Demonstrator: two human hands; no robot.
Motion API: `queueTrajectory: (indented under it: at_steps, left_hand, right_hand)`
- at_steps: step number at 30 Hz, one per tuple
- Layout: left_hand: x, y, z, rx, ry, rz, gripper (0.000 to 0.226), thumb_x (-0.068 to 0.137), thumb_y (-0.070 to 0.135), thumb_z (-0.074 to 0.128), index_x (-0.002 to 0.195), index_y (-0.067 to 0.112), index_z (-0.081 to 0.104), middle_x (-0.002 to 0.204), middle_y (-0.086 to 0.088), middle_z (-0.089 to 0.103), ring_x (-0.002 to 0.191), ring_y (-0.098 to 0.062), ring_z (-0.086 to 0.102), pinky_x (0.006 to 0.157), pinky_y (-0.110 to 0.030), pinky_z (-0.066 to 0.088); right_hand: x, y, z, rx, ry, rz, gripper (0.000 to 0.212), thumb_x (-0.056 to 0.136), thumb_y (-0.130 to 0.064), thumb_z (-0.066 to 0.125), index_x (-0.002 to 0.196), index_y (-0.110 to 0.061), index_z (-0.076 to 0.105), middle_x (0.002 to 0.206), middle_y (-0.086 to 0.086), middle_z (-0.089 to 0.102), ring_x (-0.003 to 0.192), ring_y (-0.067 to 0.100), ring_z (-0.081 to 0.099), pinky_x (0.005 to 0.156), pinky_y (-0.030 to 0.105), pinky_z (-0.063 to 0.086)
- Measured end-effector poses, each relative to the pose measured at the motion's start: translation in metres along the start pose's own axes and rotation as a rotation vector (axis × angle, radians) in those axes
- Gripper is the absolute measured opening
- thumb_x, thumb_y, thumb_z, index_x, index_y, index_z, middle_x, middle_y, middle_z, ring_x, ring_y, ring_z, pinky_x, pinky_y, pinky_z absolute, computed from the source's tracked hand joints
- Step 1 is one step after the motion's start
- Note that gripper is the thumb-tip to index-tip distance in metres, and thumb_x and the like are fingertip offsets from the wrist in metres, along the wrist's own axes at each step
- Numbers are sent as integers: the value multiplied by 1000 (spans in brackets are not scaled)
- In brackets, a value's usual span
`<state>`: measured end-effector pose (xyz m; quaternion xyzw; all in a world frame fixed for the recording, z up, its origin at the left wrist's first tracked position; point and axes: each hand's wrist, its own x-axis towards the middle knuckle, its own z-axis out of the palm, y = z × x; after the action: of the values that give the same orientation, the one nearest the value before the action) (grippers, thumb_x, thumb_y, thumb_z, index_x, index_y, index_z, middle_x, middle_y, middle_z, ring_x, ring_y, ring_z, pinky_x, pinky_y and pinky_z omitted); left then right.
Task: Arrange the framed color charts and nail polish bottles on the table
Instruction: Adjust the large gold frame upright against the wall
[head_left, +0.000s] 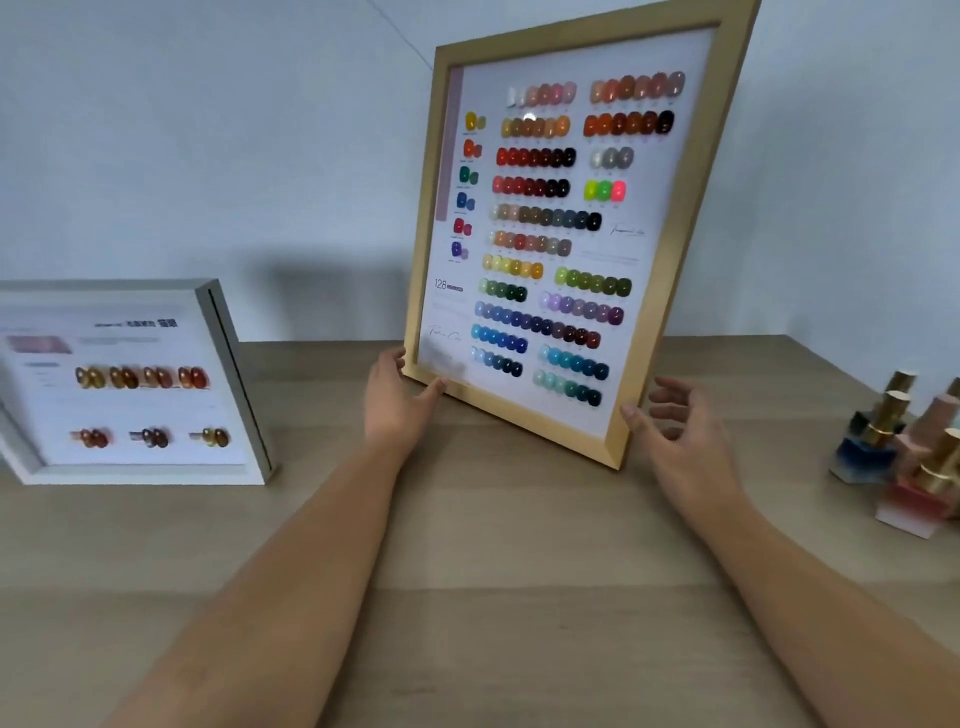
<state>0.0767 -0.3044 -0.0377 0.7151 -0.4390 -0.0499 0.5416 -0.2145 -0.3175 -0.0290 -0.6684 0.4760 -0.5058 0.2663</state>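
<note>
A tall gold-framed color chart (675, 223) with many rows of colored swatches stands tilted, lifted above the wooden table (467, 545) near the wall. My left hand (397, 400) grips its lower left corner, thumb on the front. My right hand (675, 421) is at the lower right corner, thumb touching the frame edge, fingers spread apart behind it. A white-framed color chart (228, 364) with amber and brown swatches leans at the left. Several nail polish bottles (898, 457) with gold caps stand at the right edge.
A pale wall (208, 130) rises right behind the table. Bare wood lies between the white frame and the bottles, in front of the gold frame. The bottles are partly cut off by the right image edge.
</note>
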Motion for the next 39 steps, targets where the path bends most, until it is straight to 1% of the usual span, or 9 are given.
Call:
queueTrajectory:
  at_steps: [3,7,9,15,23,27,30,33,39]
  left_hand:
    - [22,-6,2,-46,11,-26,69,76,33,72,134,15,39,134,-5,49,122,-18,46,94,-26,34]
    - [44,-11,6,-115,-21,-86,70,80,39,66,139,22,33,140,-3,45,128,-20,42,102,-35,34]
    - [53,-12,9,-162,-35,-118,63,84,33,64,139,25,33,140,-2,45,127,-20,42,102,-35,35]
    - [66,-14,15,-117,-69,-96,39,90,21,54,128,21,46,124,-5,58,105,-17,52,89,-29,41]
    - [69,-19,15,-110,-41,-82,33,89,14,54,122,18,50,118,-7,59,96,-18,53,85,-30,42]
    - [66,-18,19,-112,5,-99,35,89,12,55,123,16,49,119,-9,58,102,-23,55,85,-28,40]
    - [63,-17,21,-124,44,-109,35,89,12,54,123,16,48,118,-9,57,96,-19,53,84,-27,38]
    - [62,-17,21,-120,63,-114,35,89,13,54,124,16,47,116,-7,57,100,-20,53,85,-27,39]
    - [64,-18,22,-110,113,-121,32,89,13,52,120,19,46,100,4,51,92,-18,50,81,-30,40]
  right_hand:
    - [1,-5,2,78,-26,-16,69,61,-61,60,118,-25,45,103,-7,58,91,10,58,72,25,49]
    - [3,-6,5,102,-60,-46,60,58,-60,62,108,-32,45,95,-14,59,83,3,59,54,12,49]
    - [5,-6,7,94,-72,-65,55,61,-53,64,109,-31,46,94,-13,60,82,3,60,55,8,48]
    - [8,1,10,11,-130,-88,41,75,-33,70,107,-35,44,95,-16,59,83,2,60,55,13,48]
    - [16,8,16,-34,-73,-83,39,85,-22,61,121,-26,44,96,-23,53,87,-4,54,62,10,40]
    - [33,14,21,-37,-9,-75,41,89,-21,55,128,-23,43,104,-7,57,87,3,54,63,12,37]
    - [49,19,29,-81,29,-88,39,91,-18,51,129,-17,45,113,3,59,97,16,54,73,24,42]
    - [66,24,36,-89,49,-90,35,92,-17,49,126,-17,47,115,5,59,101,18,52,84,31,42]
    - [98,34,50,-145,73,-88,33,92,-16,48,124,-12,47,110,6,59,97,19,53,80,28,39]
